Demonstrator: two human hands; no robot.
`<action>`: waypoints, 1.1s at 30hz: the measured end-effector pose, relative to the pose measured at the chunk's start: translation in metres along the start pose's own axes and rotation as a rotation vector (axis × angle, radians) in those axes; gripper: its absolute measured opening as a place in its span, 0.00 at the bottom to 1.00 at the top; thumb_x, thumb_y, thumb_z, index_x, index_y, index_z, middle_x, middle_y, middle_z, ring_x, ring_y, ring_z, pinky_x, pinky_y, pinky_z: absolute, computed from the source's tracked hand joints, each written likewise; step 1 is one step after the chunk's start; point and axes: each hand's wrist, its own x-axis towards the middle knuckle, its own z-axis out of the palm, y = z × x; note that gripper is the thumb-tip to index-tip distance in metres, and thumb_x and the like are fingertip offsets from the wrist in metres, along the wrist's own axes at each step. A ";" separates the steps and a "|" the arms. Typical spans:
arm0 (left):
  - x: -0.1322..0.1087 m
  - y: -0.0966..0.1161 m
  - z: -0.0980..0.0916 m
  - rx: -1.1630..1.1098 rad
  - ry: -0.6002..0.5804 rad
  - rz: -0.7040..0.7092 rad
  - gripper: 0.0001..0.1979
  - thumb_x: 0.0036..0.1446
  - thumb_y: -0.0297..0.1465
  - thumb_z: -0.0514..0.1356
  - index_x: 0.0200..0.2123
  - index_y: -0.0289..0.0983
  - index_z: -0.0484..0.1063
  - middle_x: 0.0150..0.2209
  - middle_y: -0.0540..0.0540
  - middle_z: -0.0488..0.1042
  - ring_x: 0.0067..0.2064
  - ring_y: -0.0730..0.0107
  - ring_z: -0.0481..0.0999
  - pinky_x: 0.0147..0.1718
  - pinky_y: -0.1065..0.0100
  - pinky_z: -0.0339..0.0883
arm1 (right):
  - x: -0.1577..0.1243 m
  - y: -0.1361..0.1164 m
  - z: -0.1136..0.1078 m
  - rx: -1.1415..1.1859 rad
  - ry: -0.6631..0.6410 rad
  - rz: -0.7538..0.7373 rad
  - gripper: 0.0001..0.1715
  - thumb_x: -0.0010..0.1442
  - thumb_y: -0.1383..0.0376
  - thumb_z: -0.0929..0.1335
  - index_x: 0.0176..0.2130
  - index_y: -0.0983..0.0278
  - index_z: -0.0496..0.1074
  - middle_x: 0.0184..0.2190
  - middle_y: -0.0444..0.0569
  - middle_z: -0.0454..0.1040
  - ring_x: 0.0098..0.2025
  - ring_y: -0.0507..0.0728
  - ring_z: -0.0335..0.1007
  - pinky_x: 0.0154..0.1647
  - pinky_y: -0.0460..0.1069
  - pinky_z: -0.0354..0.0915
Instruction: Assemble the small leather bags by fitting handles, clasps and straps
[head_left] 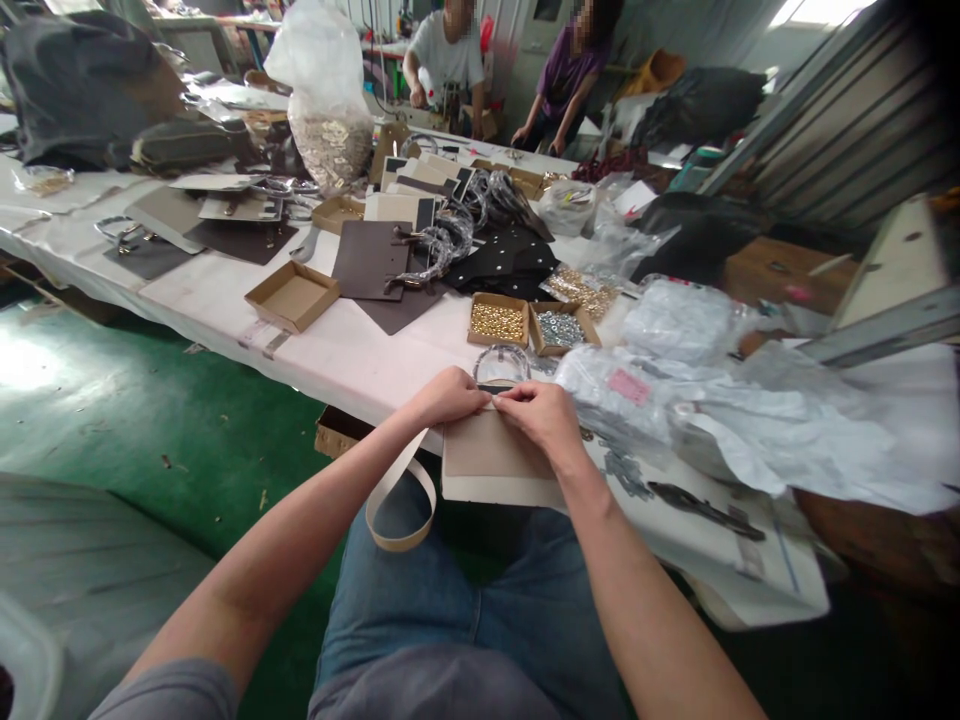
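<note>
A beige bag panel lies at the table's front edge, over my lap, with a dark strip along its far edge. My left hand is closed at that far edge, fingers curled against the panel. Beside it, my right hand pinches at the same edge, thumb and forefinger together. Anything small between the fingertips is hidden. Just beyond my fingers stands a round handle in clear plastic wrap. A cream strap loops down on the left of the panel, beside my left forearm.
Gold studs and silver ones fill two small cardboard boxes. Another cardboard box stands left, near dark bag panels with handles. Pliers and plastic-wrapped white bundles lie right. Two people work across the table.
</note>
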 end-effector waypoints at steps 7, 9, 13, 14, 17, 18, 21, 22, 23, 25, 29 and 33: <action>0.001 0.007 0.005 0.164 0.070 0.042 0.18 0.67 0.39 0.63 0.34 0.34 0.88 0.30 0.41 0.82 0.34 0.60 0.78 0.34 0.65 0.65 | 0.002 0.001 -0.001 0.021 -0.048 0.015 0.12 0.57 0.51 0.79 0.33 0.56 0.90 0.28 0.48 0.87 0.30 0.61 0.81 0.30 0.51 0.65; -0.004 0.010 0.006 0.224 0.082 0.042 0.18 0.70 0.38 0.62 0.37 0.34 0.88 0.35 0.38 0.85 0.38 0.57 0.81 0.37 0.65 0.68 | 0.001 0.004 -0.002 0.062 -0.050 -0.005 0.14 0.57 0.50 0.79 0.35 0.56 0.91 0.31 0.48 0.88 0.33 0.62 0.83 0.32 0.51 0.67; -0.025 0.020 0.018 0.440 0.138 0.113 0.15 0.73 0.35 0.61 0.43 0.35 0.88 0.43 0.31 0.87 0.47 0.48 0.87 0.49 0.60 0.74 | 0.001 0.009 0.000 0.118 -0.062 0.016 0.14 0.57 0.51 0.79 0.36 0.57 0.91 0.33 0.48 0.89 0.35 0.62 0.83 0.33 0.51 0.67; -0.031 0.023 0.024 0.494 0.138 0.134 0.14 0.73 0.33 0.61 0.45 0.35 0.87 0.44 0.30 0.87 0.48 0.47 0.87 0.50 0.59 0.75 | 0.002 0.010 0.001 0.130 -0.068 0.021 0.14 0.57 0.52 0.79 0.36 0.58 0.91 0.33 0.49 0.89 0.35 0.62 0.83 0.32 0.51 0.68; -0.044 0.031 0.046 0.587 0.113 0.178 0.13 0.70 0.23 0.60 0.51 0.32 0.84 0.44 0.30 0.86 0.48 0.46 0.88 0.51 0.57 0.77 | 0.004 0.014 0.003 0.174 -0.079 0.005 0.14 0.57 0.54 0.78 0.38 0.59 0.91 0.36 0.51 0.90 0.36 0.63 0.84 0.35 0.52 0.72; -0.047 0.033 0.054 0.598 0.111 0.188 0.14 0.70 0.21 0.59 0.52 0.31 0.83 0.44 0.30 0.86 0.48 0.47 0.88 0.50 0.57 0.77 | 0.004 0.015 0.004 0.183 -0.081 -0.005 0.14 0.57 0.54 0.78 0.39 0.59 0.91 0.37 0.52 0.90 0.37 0.64 0.85 0.37 0.52 0.73; -0.050 0.036 0.069 0.603 0.132 0.217 0.15 0.71 0.18 0.56 0.52 0.28 0.81 0.42 0.29 0.84 0.45 0.48 0.88 0.42 0.59 0.77 | 0.005 0.020 0.005 0.169 -0.083 -0.014 0.14 0.59 0.54 0.77 0.40 0.57 0.92 0.39 0.51 0.90 0.38 0.65 0.86 0.42 0.55 0.76; -0.050 0.036 0.072 0.592 0.138 0.227 0.15 0.71 0.18 0.55 0.51 0.27 0.81 0.42 0.29 0.84 0.44 0.48 0.88 0.40 0.60 0.76 | 0.006 0.021 0.005 0.151 -0.084 -0.014 0.14 0.59 0.54 0.77 0.41 0.56 0.92 0.40 0.50 0.90 0.39 0.65 0.86 0.43 0.56 0.77; -0.050 0.035 0.074 0.577 0.142 0.235 0.15 0.72 0.18 0.54 0.51 0.27 0.81 0.42 0.28 0.83 0.43 0.48 0.88 0.38 0.60 0.74 | 0.006 0.022 0.005 0.132 -0.084 -0.015 0.14 0.60 0.53 0.77 0.41 0.56 0.92 0.41 0.50 0.91 0.40 0.66 0.86 0.44 0.56 0.77; -0.049 0.033 0.076 0.541 0.140 0.245 0.15 0.72 0.19 0.55 0.52 0.26 0.80 0.42 0.28 0.83 0.43 0.48 0.88 0.36 0.59 0.72 | 0.008 0.024 0.005 0.106 -0.086 -0.023 0.14 0.60 0.53 0.77 0.41 0.55 0.92 0.42 0.50 0.91 0.42 0.67 0.87 0.46 0.57 0.77; -0.048 0.029 0.078 0.529 0.158 0.272 0.13 0.73 0.20 0.56 0.51 0.26 0.79 0.40 0.29 0.83 0.42 0.47 0.87 0.37 0.58 0.69 | 0.011 0.026 0.005 0.105 -0.100 -0.027 0.15 0.59 0.51 0.77 0.40 0.54 0.92 0.42 0.51 0.91 0.44 0.69 0.87 0.46 0.58 0.77; -0.047 0.028 0.082 0.563 0.246 0.358 0.11 0.73 0.21 0.57 0.49 0.27 0.79 0.40 0.29 0.83 0.40 0.48 0.86 0.38 0.55 0.70 | 0.014 0.031 0.005 0.090 -0.110 0.000 0.17 0.57 0.49 0.76 0.40 0.54 0.91 0.41 0.51 0.91 0.43 0.70 0.87 0.45 0.60 0.77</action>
